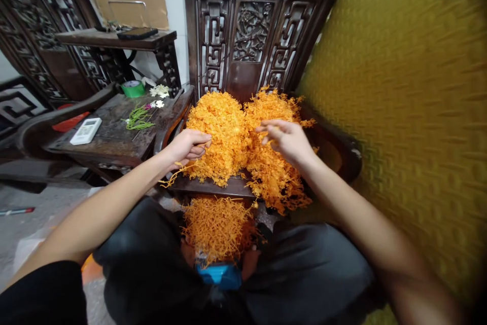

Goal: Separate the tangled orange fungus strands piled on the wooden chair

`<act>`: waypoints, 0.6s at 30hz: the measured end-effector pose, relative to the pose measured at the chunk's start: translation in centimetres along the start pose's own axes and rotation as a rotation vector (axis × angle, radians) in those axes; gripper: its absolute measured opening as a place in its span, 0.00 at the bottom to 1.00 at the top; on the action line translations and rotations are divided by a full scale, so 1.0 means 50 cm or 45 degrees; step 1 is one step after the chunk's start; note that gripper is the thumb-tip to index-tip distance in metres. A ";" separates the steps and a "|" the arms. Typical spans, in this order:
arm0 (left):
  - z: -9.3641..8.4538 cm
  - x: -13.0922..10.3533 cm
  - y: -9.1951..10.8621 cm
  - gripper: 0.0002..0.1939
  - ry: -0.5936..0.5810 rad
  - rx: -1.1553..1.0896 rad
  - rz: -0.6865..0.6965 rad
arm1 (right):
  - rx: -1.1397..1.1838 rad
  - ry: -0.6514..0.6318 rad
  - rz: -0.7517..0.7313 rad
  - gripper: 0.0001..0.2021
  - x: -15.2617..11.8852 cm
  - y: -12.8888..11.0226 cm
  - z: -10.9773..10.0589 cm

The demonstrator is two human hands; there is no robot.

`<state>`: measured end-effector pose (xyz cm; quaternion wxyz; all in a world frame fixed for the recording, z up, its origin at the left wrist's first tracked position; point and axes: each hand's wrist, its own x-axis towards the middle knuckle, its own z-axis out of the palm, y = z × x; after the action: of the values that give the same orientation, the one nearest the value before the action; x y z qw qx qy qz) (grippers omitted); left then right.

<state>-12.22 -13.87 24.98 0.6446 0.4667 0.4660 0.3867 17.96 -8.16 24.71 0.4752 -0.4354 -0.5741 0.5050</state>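
My left hand (189,145) is closed, thumb against curled fingers, on a thin orange plastic sprig (175,174) whose branching stems hang below the palm. Just beyond it rises a dense heap of small orange plastic flower pieces (218,124) on a dark wooden chair seat (216,186). Over a second, looser orange heap (272,173) on the right is my right hand (286,140), its fingers bent but apart, with nothing visible in them. Between my knees, a pile of bare orange stems (218,226) sits low, above a blue object (220,275).
The carved chair back (253,26) stands behind the heaps, and a yellow textured surface (403,97) slopes up on the right. On the left side table (114,137) are green tape (133,89), a white remote (85,131), green stems (139,118) and white flowers (160,91). A phone (137,33) lies higher up.
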 end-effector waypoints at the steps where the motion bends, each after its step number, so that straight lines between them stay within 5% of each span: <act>1: 0.004 -0.001 0.001 0.14 -0.020 -0.006 0.011 | -0.030 -0.134 0.091 0.19 -0.007 0.008 0.013; 6: 0.035 -0.003 0.003 0.15 -0.021 0.090 -0.001 | -0.064 -0.479 0.221 0.26 -0.032 0.015 0.050; 10: 0.053 0.005 -0.001 0.16 0.014 0.139 -0.029 | -0.180 -0.571 0.051 0.24 -0.046 -0.013 0.057; 14: 0.025 0.025 0.009 0.15 0.293 0.089 0.152 | -0.548 -0.710 -0.138 0.24 -0.071 -0.042 0.061; 18: -0.024 0.039 0.025 0.13 0.464 -0.062 0.289 | -0.614 -1.078 -0.012 0.20 -0.097 -0.052 0.053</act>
<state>-12.94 -11.43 25.55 0.5131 0.4229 0.5097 0.5460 16.10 -13.66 26.66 0.0877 -0.2867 -0.8195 0.4883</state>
